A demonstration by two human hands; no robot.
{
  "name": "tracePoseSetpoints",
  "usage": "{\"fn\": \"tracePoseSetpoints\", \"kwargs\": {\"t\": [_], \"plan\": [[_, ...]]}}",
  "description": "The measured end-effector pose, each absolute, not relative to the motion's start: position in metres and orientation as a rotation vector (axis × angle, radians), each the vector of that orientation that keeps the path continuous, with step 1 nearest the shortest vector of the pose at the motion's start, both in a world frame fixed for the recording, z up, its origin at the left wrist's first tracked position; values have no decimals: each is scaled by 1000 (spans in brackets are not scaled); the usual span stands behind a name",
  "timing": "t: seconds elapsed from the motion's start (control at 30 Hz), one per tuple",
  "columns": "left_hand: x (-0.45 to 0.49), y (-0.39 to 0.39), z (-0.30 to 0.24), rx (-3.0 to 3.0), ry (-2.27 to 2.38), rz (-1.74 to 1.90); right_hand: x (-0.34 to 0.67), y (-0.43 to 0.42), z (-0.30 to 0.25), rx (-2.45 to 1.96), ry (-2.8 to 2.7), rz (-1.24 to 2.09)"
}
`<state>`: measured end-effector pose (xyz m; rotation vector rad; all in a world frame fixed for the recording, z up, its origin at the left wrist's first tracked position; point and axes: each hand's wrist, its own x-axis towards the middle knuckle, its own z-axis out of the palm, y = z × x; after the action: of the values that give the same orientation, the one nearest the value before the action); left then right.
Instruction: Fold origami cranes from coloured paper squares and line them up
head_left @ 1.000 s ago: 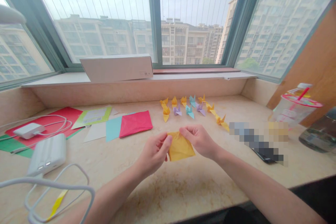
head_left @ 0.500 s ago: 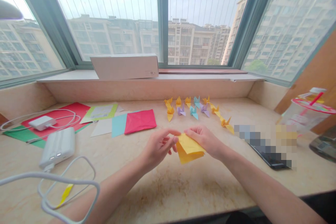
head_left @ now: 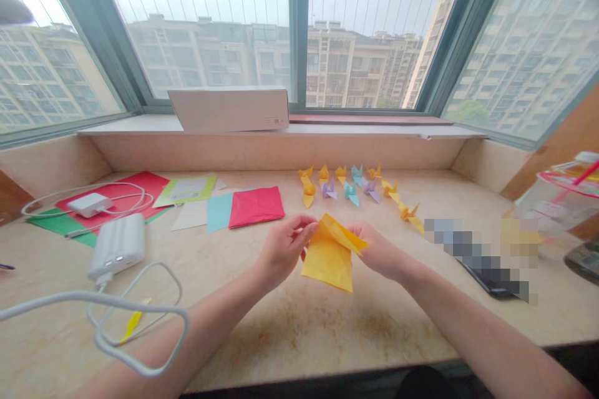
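While the left hand [head_left: 284, 250] and right hand [head_left: 380, 252] pinch it, a creased yellow origami paper square [head_left: 329, 260] hangs at lower centre.

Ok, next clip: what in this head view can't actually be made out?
- Yellow origami paper: the left hand and right hand hide the parts they grip, so its folds there are unseen.
- Dark phone-like device: a pixelated patch hides most of it and anything beside it.
- Plastic cup with pink rim: cut off by the right edge.
- Dark object: cut off by the right edge, unidentifiable.
- Small dark item: cut off by the left edge, too small.
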<state>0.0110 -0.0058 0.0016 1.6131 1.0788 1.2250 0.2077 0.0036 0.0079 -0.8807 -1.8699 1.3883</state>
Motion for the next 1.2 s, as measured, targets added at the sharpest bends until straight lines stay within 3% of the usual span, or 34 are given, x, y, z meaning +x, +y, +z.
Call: {"fn": "tracePoseSetpoints", "kwargs": {"t": [0.3, 1.2], "plan": [[12, -10, 7, 1755, 1197, 1070, 226, 17, 15, -849, -1552, 1313], [12, -15, 13, 1278, 918, 871, 228, 18, 10, -698, -1862, 1037]]}}
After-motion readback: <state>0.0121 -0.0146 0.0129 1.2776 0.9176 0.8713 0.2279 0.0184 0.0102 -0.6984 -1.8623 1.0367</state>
